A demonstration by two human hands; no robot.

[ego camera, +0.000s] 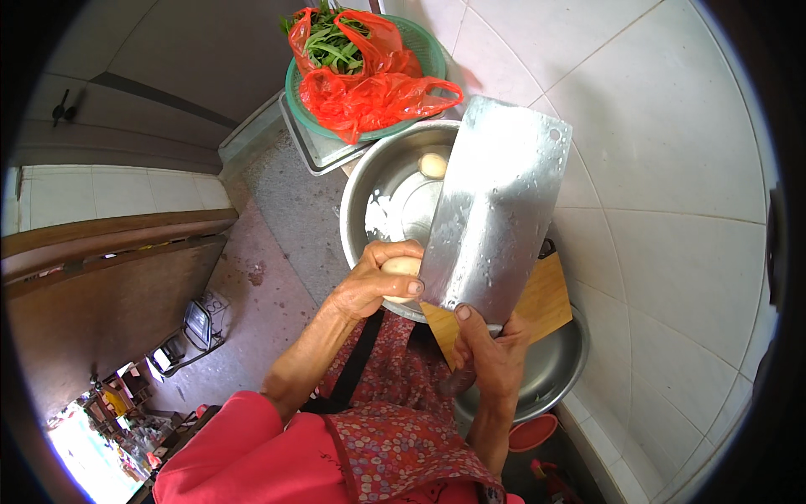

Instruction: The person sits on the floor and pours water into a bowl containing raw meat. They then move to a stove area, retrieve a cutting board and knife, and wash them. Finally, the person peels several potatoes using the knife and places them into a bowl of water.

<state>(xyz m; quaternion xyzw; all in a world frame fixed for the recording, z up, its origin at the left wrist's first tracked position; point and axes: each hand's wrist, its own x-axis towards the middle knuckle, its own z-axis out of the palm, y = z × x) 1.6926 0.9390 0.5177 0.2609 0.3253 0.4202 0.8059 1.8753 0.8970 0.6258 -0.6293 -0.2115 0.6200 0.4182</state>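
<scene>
A pale peeled potato (398, 277) is gripped in my left hand (371, 277), over the near rim of a large steel basin (359, 208). My right hand (494, 353) holds a wet, broad-bladed cleaver (497, 208) by its handle, the blade reaching up and away from me. The blade's left edge is close to the potato; whether they touch I cannot tell. Inside the basin lies another pale potato (432, 166), partly covered by the blade. Beneath the cleaver, a wooden cutting board (548, 296) is partly hidden.
A second steel basin (554, 372) sits under the board's right side. Beyond the first basin, a green plastic basket (428, 47) holds red plastic bags (371, 97) and leafy greens (337, 44), above a metal tray (308, 145). A tiled wall (680, 283) rises close on the right.
</scene>
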